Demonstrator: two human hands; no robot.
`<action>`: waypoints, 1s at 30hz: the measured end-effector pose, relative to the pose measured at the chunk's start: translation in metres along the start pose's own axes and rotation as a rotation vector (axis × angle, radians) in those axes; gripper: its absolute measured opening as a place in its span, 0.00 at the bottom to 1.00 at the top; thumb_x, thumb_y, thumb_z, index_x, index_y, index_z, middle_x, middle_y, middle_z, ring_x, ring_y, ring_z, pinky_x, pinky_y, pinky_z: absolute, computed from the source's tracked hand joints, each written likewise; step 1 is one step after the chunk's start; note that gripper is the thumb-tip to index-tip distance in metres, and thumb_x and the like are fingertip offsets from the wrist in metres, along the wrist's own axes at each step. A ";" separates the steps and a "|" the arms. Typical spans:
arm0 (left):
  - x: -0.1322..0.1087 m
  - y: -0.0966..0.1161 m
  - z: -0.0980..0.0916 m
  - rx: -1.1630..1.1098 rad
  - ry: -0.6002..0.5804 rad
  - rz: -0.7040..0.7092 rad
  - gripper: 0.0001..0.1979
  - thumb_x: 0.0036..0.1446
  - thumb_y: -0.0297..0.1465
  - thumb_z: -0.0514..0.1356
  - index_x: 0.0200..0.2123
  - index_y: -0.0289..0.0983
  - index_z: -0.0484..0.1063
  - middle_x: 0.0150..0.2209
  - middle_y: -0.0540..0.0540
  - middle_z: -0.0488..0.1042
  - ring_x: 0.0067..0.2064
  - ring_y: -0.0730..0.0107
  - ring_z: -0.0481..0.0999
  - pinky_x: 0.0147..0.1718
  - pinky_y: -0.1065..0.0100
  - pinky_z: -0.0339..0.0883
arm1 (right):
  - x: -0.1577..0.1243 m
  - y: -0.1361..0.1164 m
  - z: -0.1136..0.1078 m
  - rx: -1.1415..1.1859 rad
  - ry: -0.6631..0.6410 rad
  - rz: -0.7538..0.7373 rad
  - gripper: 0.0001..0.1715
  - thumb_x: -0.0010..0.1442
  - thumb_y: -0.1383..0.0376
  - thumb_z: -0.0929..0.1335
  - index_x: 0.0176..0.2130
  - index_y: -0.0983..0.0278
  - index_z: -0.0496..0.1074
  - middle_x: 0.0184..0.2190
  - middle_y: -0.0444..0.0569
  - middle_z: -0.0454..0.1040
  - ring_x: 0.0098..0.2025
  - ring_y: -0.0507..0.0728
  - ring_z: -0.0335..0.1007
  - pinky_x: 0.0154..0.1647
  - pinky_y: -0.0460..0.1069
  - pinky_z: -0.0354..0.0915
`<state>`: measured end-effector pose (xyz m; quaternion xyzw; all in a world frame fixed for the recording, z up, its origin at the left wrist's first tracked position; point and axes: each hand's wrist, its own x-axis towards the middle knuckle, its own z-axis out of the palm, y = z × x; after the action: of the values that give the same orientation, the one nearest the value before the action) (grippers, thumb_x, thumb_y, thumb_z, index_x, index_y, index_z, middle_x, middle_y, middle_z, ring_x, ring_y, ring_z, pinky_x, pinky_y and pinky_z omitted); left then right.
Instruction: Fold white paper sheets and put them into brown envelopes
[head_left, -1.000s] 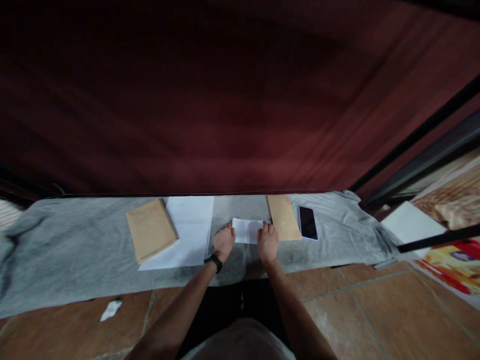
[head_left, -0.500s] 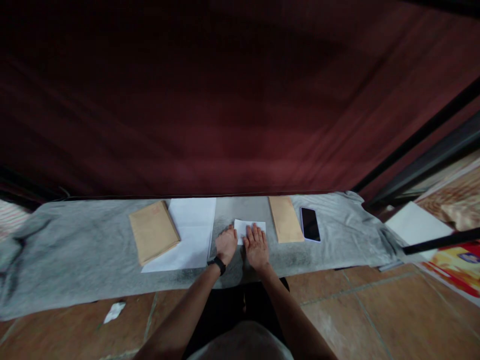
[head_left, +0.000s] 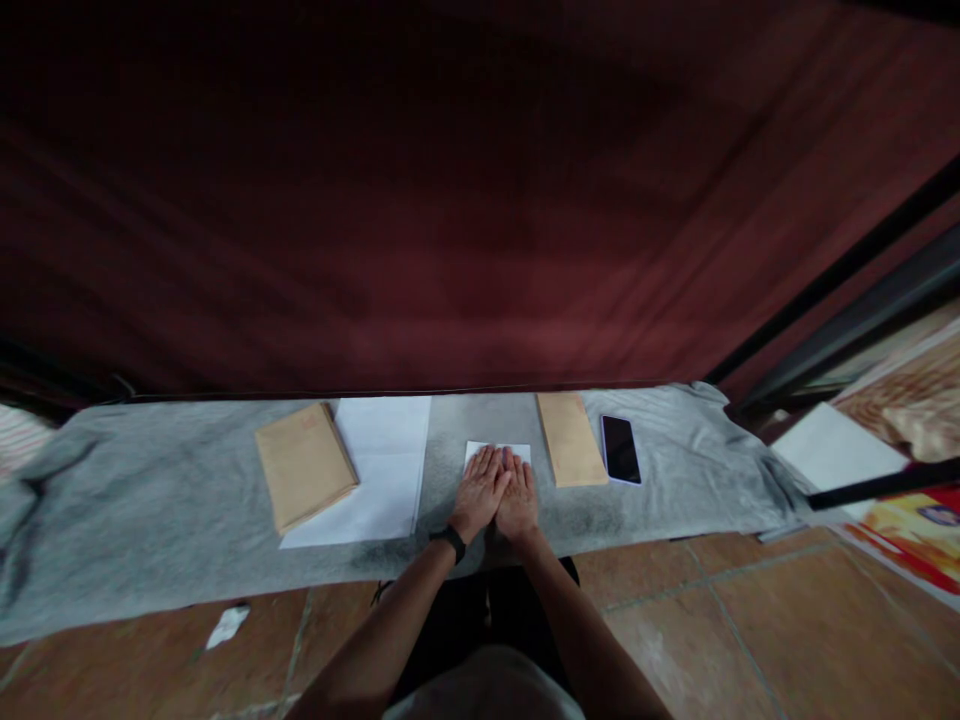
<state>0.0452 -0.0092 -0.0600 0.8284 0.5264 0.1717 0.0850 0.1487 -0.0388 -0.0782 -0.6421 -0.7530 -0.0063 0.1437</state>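
Note:
Both palms press down on a small folded white paper, so only its far strip shows. My left hand, with a dark watch on the wrist, lies flat with fingers extended over the paper's left part. Beside it and touching it, my right hand rests flat on the right part, fingers pointing away from me. To the left, a stack of brown envelopes overlaps large white sheets. A single-looking brown envelope lies to the right of my hands.
A phone with a light purple edge lies right of the envelope. Grey cloth covers the long narrow surface, and a dark red curtain hangs behind it. A scrap of white paper is on the tiled floor.
My left hand has moved right from the paper's left edge and flattened out on top of it, beside my right hand. The right hand stays almost in place.

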 end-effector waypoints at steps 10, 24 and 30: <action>-0.016 -0.028 -0.007 0.085 -0.021 -0.157 0.29 0.69 0.37 0.44 0.70 0.32 0.53 0.71 0.39 0.53 0.72 0.61 0.48 0.70 0.54 0.40 | 0.007 0.015 0.004 0.059 0.135 0.177 0.32 0.72 0.61 0.54 0.68 0.76 0.55 0.68 0.67 0.56 0.70 0.65 0.51 0.67 0.62 0.52; -0.015 -0.031 -0.014 0.116 -0.077 -0.167 0.37 0.66 0.48 0.47 0.70 0.32 0.50 0.71 0.36 0.53 0.72 0.56 0.48 0.69 0.51 0.41 | -0.003 0.022 -0.019 0.213 0.169 0.416 0.28 0.65 0.67 0.60 0.61 0.75 0.65 0.52 0.67 0.73 0.56 0.67 0.68 0.56 0.59 0.62; -0.017 -0.029 -0.021 0.123 -0.063 -0.161 0.35 0.67 0.48 0.47 0.69 0.32 0.53 0.70 0.35 0.54 0.72 0.56 0.48 0.69 0.51 0.41 | 0.006 0.030 -0.032 0.511 0.188 0.562 0.15 0.58 0.68 0.64 0.43 0.71 0.74 0.37 0.61 0.77 0.42 0.64 0.74 0.44 0.54 0.67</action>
<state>0.0067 -0.0125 -0.0530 0.7920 0.5980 0.1054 0.0641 0.1834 -0.0337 -0.0518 -0.7634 -0.5087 0.1621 0.3635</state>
